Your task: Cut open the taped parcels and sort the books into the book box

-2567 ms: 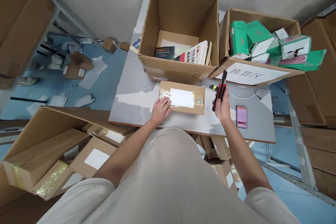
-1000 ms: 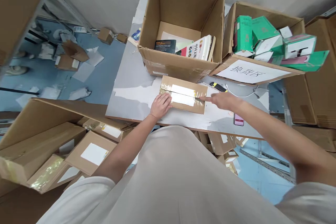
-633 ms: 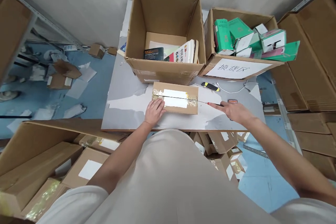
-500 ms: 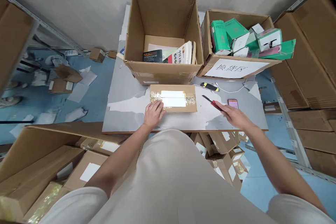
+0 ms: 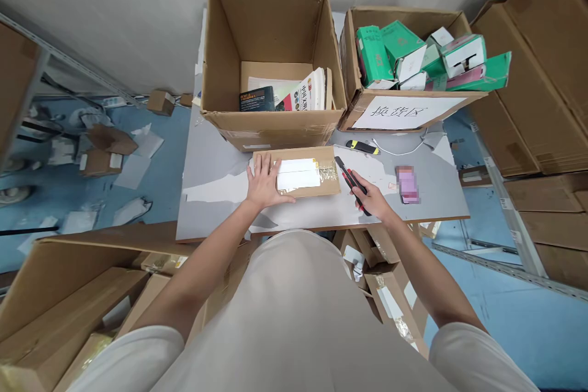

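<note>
The left hand (image 5: 264, 185), earlier bunched at the carton's (image 5: 328, 184) near-left corner, now spreads across its left end. The right hand (image 5: 369, 196) brings the cutter (image 5: 351, 182) closer than 0.5 s ago, beside the right end. 1 line, apparently a slit, now crosses the label (image 5: 298, 177).

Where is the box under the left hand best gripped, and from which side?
The box is probably best gripped by its two short ends, from left and right: it is long, lies flat, and the big carton stands close behind. The left hand rests on its left end; the right hand holds a knife near the other, so setting that down first would help.
</note>
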`<state>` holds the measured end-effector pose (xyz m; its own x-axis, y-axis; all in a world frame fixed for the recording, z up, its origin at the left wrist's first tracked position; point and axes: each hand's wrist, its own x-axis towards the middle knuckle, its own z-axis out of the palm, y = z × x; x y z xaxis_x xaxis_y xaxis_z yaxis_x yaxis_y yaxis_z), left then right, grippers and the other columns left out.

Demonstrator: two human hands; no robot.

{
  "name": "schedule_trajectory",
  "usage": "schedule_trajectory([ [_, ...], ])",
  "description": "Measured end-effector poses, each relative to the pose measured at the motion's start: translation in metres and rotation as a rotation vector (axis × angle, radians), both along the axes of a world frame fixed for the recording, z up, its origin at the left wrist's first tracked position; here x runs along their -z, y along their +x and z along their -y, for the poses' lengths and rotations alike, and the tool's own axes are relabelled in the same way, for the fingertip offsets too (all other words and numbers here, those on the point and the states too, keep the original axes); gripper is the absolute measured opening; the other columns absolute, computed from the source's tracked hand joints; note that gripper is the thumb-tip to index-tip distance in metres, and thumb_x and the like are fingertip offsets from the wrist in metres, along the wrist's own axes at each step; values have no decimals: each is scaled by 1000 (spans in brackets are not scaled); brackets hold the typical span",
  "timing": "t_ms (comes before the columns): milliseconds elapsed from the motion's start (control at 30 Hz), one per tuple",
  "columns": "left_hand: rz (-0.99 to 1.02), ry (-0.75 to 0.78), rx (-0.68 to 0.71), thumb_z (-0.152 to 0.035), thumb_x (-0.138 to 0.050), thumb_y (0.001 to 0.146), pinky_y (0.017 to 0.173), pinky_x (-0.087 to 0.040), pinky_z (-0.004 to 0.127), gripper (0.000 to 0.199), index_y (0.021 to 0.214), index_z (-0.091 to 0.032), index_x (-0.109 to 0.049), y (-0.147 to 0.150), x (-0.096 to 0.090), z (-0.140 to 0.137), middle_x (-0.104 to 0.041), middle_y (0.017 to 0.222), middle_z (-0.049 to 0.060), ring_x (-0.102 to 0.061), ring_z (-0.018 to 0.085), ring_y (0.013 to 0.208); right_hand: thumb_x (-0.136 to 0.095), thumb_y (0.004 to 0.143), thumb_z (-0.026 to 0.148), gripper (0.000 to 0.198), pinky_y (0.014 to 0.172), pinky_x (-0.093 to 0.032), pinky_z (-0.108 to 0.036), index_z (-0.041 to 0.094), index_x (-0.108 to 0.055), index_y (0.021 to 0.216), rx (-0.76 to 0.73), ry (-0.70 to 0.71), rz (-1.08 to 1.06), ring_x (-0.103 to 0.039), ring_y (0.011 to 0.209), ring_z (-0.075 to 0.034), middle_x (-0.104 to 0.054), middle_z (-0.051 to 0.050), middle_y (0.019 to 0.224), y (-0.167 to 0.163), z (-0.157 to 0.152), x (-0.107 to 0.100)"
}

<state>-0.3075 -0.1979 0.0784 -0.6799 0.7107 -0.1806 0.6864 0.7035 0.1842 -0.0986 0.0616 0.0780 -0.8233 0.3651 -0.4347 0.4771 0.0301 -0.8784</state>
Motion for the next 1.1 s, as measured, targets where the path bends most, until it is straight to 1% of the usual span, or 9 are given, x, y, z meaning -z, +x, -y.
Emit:
schedule_trajectory([
  [133, -5, 67, -3, -82, -69, 39, 110, -19, 61, 136, 149, -14, -25, 0, 2, 1, -11, 157, 21, -4, 46, 143, -55, 85, 42, 69, 41, -44, -21, 29, -31, 148, -49, 11, 28, -50, 43, -6, -58, 2, 77, 2, -9, -4],
  [267, -4, 134, -4, -80, -71, 39, 110, -26, 56, 135, 147, -12, -28, -2, 5, -1, -15, 157, 21, -6, 44, 144, -56, 85, 36, 63, 40, -42, -20, 34, -36, 145, -223, 86, 103, -47, 40, -5, -59, 4, 73, 2, -33, -12],
  [333, 17, 141, 20, -79, -73, 39, 109, -28, 55, 135, 148, -13, -28, -4, 6, -1, -15, 157, 20, -6, 44, 144, -57, 86, 34, 62, 39, -41, -19, 34, -37, 145, -311, 94, 131, -46, 40, -5, -60, 4, 69, 0, -42, -17],
  [400, 33, 149, 31, -78, -74, 39, 108, -29, 55, 134, 148, -14, -28, -4, 7, -2, -15, 157, 19, -6, 44, 144, -57, 86, 33, 62, 38, -39, -19, 32, -38, 145, -346, 117, 145, -47, 39, -6, -59, 5, 63, -1, -45, -21],
  [500, 34, 164, 11, -77, -74, 39, 108, -29, 57, 134, 148, -15, -27, -5, 9, -1, -15, 157, 20, -5, 44, 144, -57, 85, 31, 63, 37, -40, -18, 31, -38, 145, -329, 142, 149, -48, 39, -7, -57, 4, 62, 6, -38, -25],
  [667, 37, 175, 31, -77, -74, 39, 109, -28, 56, 135, 148, -14, -26, -6, 12, 0, -16, 156, 20, -6, 44, 144, -54, 88, 35, 65, 39, -43, -20, 32, -30, 148, -280, -9, 192, -50, 41, -7, -55, 5, 68, 31, -26, -24],
  [767, 29, 181, 30, -78, -72, 40, 108, -30, 55, 135, 148, -12, -26, -7, 13, -1, -17, 156, 21, -5, 45, 143, -54, 87, 36, 66, 40, -42, -19, 33, -29, 149, -240, -43, 182, -49, 42, -6, -53, 5, 70, 38, -19, -19],
  [967, 18, 190, 34, -81, -71, 38, 109, -26, 57, 137, 147, -11, -27, -6, 15, -1, -16, 156, 22, -5, 45, 143, -54, 88, 39, 67, 41, -40, -20, 32, -28, 149, -227, -97, 159, -47, 42, -6, -51, 5, 69, 64, -10, -14],
  [1100, 27, 163, 48, -81, -70, 40, 110, -24, 58, 137, 148, -11, -25, -3, 10, 0, -14, 156, 22, -3, 44, 144, -55, 87, 43, 67, 40, -41, -20, 31, -31, 148, -209, -57, 162, -48, 42, -6, -53, 4, 69, 86, -9, -15],
])
